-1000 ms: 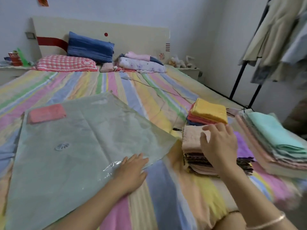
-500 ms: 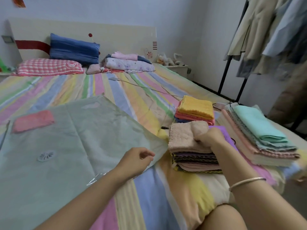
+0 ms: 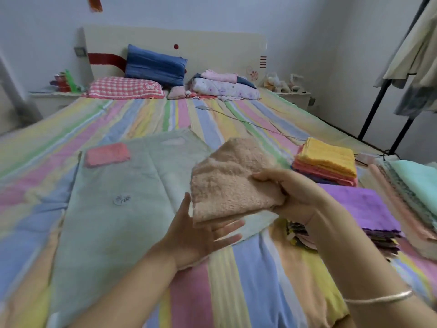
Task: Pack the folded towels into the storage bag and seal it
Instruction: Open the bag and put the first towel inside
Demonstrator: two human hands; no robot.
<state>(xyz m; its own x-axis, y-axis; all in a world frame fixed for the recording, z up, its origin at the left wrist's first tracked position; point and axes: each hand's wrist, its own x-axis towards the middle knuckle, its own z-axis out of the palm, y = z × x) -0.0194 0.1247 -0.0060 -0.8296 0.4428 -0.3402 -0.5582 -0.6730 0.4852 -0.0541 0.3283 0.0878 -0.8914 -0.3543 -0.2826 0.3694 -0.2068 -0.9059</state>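
now r hand grips peach towel over storage bag — l hand open, palm up beneath.

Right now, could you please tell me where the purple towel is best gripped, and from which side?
Grip the purple towel by its near edge, probably coming in from the person's side and pinching top and underside. It lies flat atop its stack with that edge exposed. The mint-topped pile lies close on its right, and the yellow-topped pile sits beyond it.
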